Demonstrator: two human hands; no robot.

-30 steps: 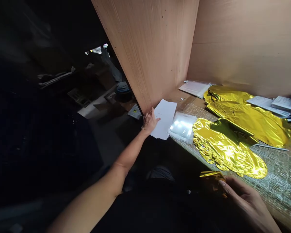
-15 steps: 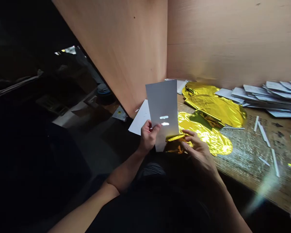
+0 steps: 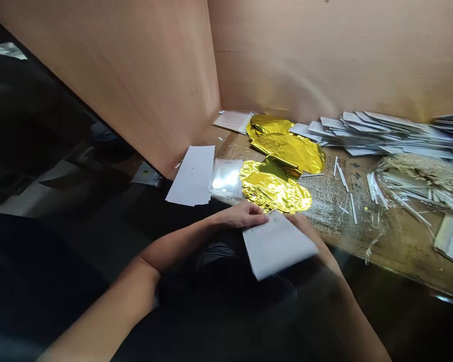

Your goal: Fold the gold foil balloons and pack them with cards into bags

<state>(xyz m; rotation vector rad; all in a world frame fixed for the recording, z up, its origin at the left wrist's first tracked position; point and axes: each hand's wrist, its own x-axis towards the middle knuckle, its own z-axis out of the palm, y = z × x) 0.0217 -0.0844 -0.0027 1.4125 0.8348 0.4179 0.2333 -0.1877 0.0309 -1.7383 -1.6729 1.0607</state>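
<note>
The left arm (image 3: 101, 301) slants up from the lower left to the left hand (image 3: 241, 215), which lies flattish with fingers pointing right, while the right forearm (image 3: 349, 301) rises from the lower right, dim, to the right hand (image 3: 305, 224), half hidden, its grip hard to make out.

**Fig. Items counted on a table (image 3: 396, 246).**
Two hands (image 3: 245, 215) share one held sheet (image 3: 279, 245). Lying nearby: one paper stack (image 3: 192, 175), one clear packet (image 3: 226, 178), one white packet (image 3: 233, 121), three gold foil balloons (image 3: 274, 186), one bag of sticks (image 3: 419, 176). Loose sticks (image 3: 353, 208), about seven; piled slips (image 3: 362, 131), too many to count.
</note>
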